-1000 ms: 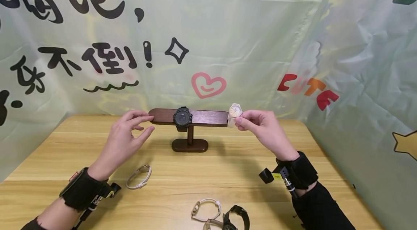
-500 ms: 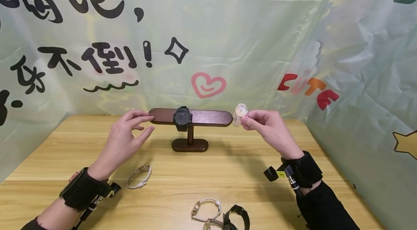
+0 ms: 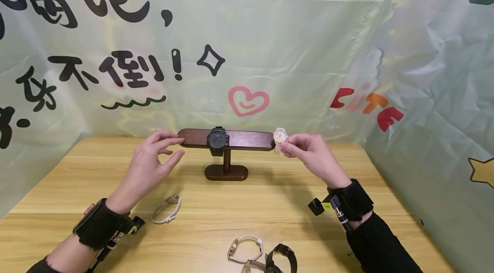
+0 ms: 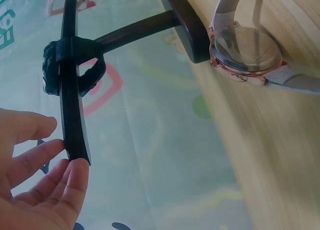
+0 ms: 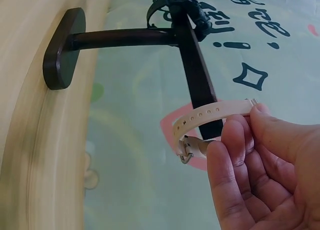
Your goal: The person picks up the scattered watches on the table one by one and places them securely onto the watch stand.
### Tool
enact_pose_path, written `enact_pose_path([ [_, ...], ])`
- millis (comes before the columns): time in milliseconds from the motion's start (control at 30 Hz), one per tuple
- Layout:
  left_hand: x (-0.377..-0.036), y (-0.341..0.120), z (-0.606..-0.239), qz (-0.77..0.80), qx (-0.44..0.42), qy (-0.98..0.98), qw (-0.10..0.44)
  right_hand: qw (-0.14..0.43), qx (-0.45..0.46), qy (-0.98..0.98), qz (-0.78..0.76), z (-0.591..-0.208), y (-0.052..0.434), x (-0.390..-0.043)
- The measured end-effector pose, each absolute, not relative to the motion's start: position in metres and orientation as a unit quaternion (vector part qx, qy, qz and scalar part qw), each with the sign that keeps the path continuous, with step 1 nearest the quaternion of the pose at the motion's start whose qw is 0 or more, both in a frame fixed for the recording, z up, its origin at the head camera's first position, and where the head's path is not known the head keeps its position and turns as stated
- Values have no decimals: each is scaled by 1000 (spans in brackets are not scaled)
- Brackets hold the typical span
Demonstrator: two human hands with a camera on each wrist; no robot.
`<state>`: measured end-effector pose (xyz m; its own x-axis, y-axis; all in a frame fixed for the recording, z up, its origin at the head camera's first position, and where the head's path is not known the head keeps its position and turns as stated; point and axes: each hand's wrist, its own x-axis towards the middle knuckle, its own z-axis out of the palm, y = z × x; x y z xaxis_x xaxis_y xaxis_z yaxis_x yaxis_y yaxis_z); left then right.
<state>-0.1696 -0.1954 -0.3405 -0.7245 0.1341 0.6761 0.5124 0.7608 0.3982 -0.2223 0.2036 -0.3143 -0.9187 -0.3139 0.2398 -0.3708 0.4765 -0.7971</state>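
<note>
The right hand (image 3: pixel 314 153) pinches the white watch (image 3: pixel 279 138) just off the wooden stand's (image 3: pixel 247 140) 3 o'clock end. The left hand (image 3: pixel 148 165), fingers relaxed, touches its 9 o'clock end above bare worktop (image 3: pixel 77 170).

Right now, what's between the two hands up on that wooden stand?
In the head view, the stand's wooden bar spans from the left hand to the right hand, with a black watch strapped around its middle.

A wooden table (image 3: pixel 77 170) is seen; on it are set a dark watch stand (image 3: pixel 226 172), one pale watch (image 3: pixel 166 209) and three more watches (image 3: pixel 262 256) near the front edge.
</note>
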Motion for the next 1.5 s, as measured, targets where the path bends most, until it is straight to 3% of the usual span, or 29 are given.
enact_pose_path([
  [533,-170,-196,-341,-288,-184,-883,323,34,209,-884,417,-319,191,-226],
  [1500,-171,-196,-342,-279,-198,-879,332,96,203,-892,394,-322,187,-224],
])
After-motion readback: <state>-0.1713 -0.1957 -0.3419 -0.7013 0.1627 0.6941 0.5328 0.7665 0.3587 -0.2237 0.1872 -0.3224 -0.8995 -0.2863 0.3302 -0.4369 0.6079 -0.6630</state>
